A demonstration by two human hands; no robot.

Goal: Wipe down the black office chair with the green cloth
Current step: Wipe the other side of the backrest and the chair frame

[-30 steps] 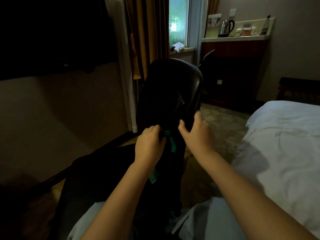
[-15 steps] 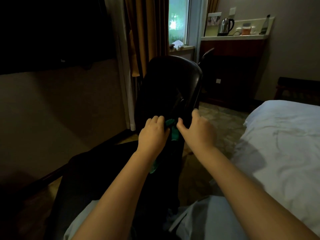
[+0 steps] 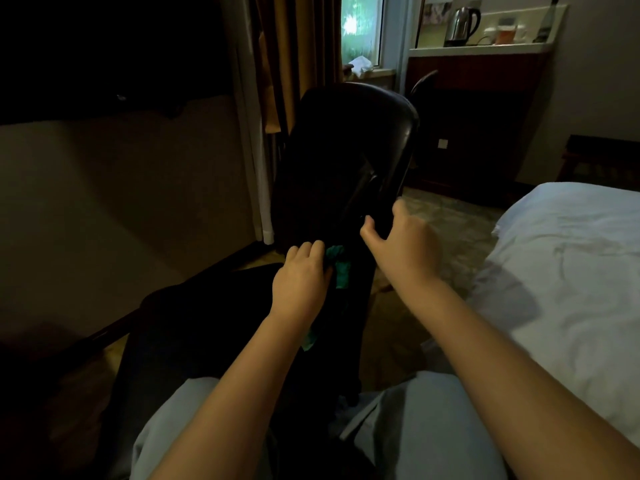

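one white-sheeted bed lies right of the one black office chair, a glossy thing with a rounded top edge whose back stands upright in the middle of the view. between the chair's right edge and the bed's rumpled near edge runs one strip of patterned carpet, the widest free floor in sight. left of the chair one plain beige wall comes down to a dark skirting, leaving only a narrow band of floor on that side. behind the chair hang brown curtains beside one bright window. behind and right of the chair stands one dark wooden counter with a pale top.

two knees in pale grey trousers sit either side of the chair's lower part. two bare forearms reach up to the chair. the right hand is at the lower right edge of the chair's back, its thumb spread across the front face and its fingers curled round that edge, grasping it. the left hand is low on the chair's back, just left of the right hand, its fingers clenched over the one green cloth. the cloth is bunched against the chair there, with a loose tail hanging below the left wrist. one steel kettle stands on the counter, well behind the chair.
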